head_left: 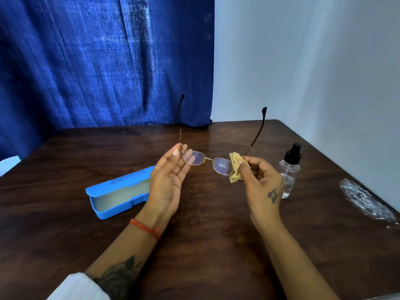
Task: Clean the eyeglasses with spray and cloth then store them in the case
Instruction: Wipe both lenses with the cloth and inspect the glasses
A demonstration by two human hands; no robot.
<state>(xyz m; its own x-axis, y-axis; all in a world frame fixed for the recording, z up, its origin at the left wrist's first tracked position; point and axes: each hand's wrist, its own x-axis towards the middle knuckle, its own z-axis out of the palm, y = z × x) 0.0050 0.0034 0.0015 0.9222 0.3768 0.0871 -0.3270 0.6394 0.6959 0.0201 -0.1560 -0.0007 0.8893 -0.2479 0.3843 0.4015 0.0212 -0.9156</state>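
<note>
Gold-rimmed eyeglasses (208, 158) are held above the table with both temples unfolded and pointing away from me. My left hand (167, 180) pinches the left hinge between thumb and fingers. My right hand (260, 182) presses a small yellow cloth (236, 164) against the right lens, thumb on the cloth. A blue glasses case (121, 189) lies open on the table to the left of my left hand, its pale lining showing. A clear spray bottle (289, 172) with a black cap stands upright just right of my right hand.
The dark wooden table (207, 224) runs to a blue curtain (104, 61) at the back and a white wall (313, 61) on the right. A whitish smear (365, 200) marks the table near its right edge.
</note>
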